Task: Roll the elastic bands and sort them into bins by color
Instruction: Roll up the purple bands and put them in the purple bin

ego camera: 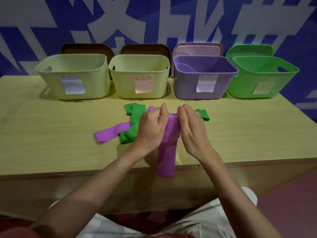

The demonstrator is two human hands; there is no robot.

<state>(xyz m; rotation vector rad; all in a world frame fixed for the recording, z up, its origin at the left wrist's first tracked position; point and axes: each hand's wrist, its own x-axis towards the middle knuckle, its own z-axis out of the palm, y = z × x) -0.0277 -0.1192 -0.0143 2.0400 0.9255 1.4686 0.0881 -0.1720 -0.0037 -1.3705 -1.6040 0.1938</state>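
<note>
Pale wooden table [240, 127] carries the work: a purple band [169, 152] hangs over its front edge, its top end pinched by the left hand [151, 125] and right hand [192, 127]. Green bands [133, 126] lie just left (one more purple [109, 134] beneath). Behind stand the purple bin [188, 90] and green bin [243, 86].

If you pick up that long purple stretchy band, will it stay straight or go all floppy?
Probably floppy: the purple elastic band droops over the wooden table's edge below the left hand and right hand. It looks thin, so likely light, and unlikely to roll.
</note>
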